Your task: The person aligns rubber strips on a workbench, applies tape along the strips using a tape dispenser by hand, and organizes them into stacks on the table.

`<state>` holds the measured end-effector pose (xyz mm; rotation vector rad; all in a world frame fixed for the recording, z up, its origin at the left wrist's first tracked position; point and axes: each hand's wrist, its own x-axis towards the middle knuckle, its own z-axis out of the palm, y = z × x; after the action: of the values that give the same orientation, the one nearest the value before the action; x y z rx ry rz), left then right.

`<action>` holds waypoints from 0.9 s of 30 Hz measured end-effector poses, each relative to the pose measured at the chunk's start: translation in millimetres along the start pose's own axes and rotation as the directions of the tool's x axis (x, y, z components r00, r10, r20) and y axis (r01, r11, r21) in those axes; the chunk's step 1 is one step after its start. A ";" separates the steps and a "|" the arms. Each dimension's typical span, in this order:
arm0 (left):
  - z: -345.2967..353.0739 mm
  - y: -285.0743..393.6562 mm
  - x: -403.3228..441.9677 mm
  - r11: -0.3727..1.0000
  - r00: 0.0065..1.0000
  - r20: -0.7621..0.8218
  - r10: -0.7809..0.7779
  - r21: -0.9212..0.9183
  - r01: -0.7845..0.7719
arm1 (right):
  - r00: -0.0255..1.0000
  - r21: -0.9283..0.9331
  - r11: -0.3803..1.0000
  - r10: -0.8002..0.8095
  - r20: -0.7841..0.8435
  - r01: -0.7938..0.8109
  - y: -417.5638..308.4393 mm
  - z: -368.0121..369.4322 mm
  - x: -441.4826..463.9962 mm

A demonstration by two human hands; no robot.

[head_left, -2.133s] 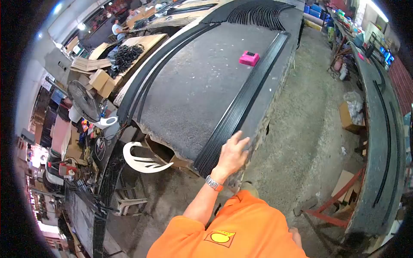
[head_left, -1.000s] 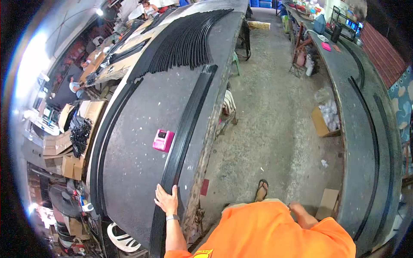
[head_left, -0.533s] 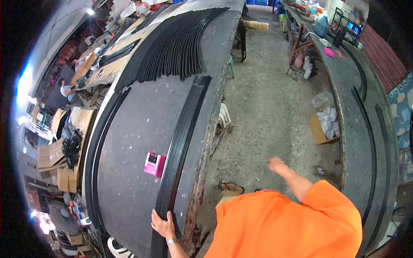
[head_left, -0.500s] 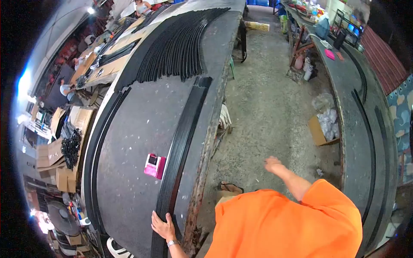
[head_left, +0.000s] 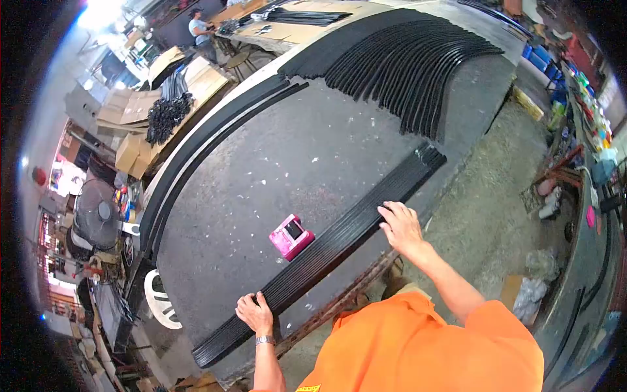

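Head view: a long, dark grey worktable (head_left: pixel 228 215) with a scuffed, white-flecked top and a rough near edge runs from the foreground to the far end of the room. A flat bundle of long, straight black strips (head_left: pixel 333 251) lies on it diagonally, close to the edge beside the person in the orange shirt. The left hand (head_left: pixel 257 315), with a silver metal wristwatch (head_left: pixel 265 340) at the wrist, rests on the lower part of the bundle, thumb set apart from the fingers. The right hand (head_left: pixel 401 228) is placed further along, fingers bent, fingertips at the bundle's outer edge. From here I cannot tell whether either hand is closed around any strips.

A bright pink block with a dark rectangular inset (head_left: pixel 292 236) sits just beside the bundle, between the two hands' positions. Beyond, a fanned layer of curved black strips (head_left: pixel 392 65) covers the table's far section; further long black strips (head_left: pixel 202 153) follow its left edge.

Room, left side: white plastic chair (head_left: pixel 157 300), round fan (head_left: pixel 98 212), brown cardboard boxes (head_left: pixel 134 153), and another person (head_left: pixel 200 27) standing at a cardboard-covered table. Room, right side: grey concrete floor (head_left: pixel 486 189) and a second dark bench (head_left: pixel 562 326).
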<state>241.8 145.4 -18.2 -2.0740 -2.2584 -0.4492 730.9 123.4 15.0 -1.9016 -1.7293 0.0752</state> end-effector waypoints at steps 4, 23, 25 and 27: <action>-1.4 10.8 -0.8 0.998 0.998 -0.021 -0.061 0.000 0.061 | 0.988 -0.072 0.985 -0.156 0.024 0.157 22.8 26.2 50.8; 3.5 17.7 -2.1 0.995 0.992 -0.107 -0.069 0.064 0.076 | 0.967 -0.149 0.957 -0.238 0.088 0.249 36.4 39.4 61.5; 2.4 15.4 -1.6 0.995 0.993 -0.074 -0.089 0.046 0.093 | 0.976 -0.176 0.960 -0.207 0.073 0.217 32.5 45.1 60.5; 3.0 4.7 -2.0 1.000 0.998 -0.050 -0.031 -0.006 0.031 | 0.987 -0.257 0.954 -0.135 0.086 0.153 25.3 56.8 58.4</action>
<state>247.1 144.5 -20.7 -2.0095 -2.2670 -0.5032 740.4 198.2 -24.8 -1.9676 -2.0022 -0.1550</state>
